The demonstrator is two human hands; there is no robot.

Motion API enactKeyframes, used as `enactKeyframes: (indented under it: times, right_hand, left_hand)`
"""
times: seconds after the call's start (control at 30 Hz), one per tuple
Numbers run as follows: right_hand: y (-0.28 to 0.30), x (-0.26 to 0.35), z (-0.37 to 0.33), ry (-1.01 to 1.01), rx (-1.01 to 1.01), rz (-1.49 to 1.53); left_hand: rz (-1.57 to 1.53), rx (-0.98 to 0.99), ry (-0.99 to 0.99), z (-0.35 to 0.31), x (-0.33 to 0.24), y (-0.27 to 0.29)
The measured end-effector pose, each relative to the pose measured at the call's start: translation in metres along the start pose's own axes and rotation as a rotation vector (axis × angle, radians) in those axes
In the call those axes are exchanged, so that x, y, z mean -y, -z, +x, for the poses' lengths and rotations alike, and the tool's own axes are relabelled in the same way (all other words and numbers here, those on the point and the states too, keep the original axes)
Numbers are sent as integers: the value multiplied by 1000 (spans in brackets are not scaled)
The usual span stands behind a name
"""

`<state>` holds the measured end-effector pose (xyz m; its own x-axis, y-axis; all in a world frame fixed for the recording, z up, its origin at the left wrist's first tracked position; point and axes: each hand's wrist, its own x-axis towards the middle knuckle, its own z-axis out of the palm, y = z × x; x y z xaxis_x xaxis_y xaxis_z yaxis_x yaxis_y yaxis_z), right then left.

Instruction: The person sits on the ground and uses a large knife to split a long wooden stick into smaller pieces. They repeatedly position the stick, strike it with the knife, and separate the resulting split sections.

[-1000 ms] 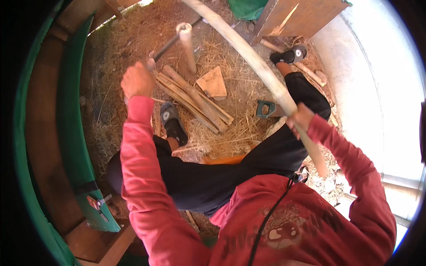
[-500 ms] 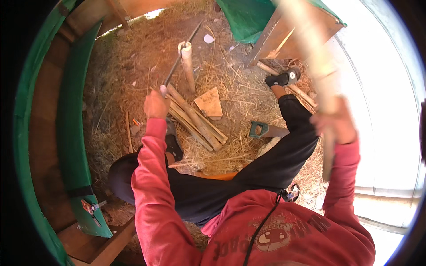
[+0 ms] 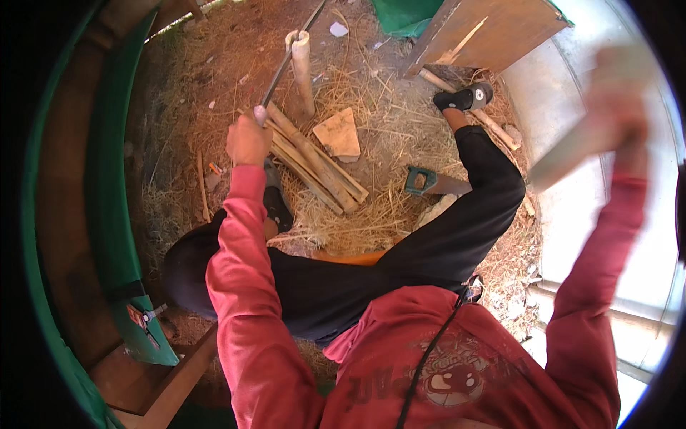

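Left hand [image 3: 248,140] is closed around the handle of a long dark blade [image 3: 286,61], which runs up and away to rest against the top of an upright bamboo post [image 3: 302,68] standing in the straw-covered ground [image 3: 371,214]. Right hand [image 3: 620,107] is raised high near the right edge of the view, clenched on a pale stick [image 3: 572,154]; both are badly blurred, so the stick is probably wood (material not certain). A bundle of split bamboo lengths [image 3: 314,168] lies on the ground just beside the left hand. A flat wood chip [image 3: 338,134] lies beside the bundle. A green-handled saw [image 3: 432,182] lies further right, near the black trouser leg [image 3: 464,214]
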<state>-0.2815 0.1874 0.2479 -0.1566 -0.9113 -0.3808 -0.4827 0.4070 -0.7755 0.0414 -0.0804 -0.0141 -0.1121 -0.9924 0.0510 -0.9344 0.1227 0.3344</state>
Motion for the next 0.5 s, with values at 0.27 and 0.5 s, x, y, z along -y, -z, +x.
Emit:
enactKeyframes:
  times: [0.27, 0.5]
  right_hand:
    - [-181, -172, 38, -497, 32, 468]
    - [-141, -88, 30, -278, -73, 490]
  left_hand:
    - [121, 127, -5, -22, 15, -23]
    - [12, 106, -3, -19, -3, -33]
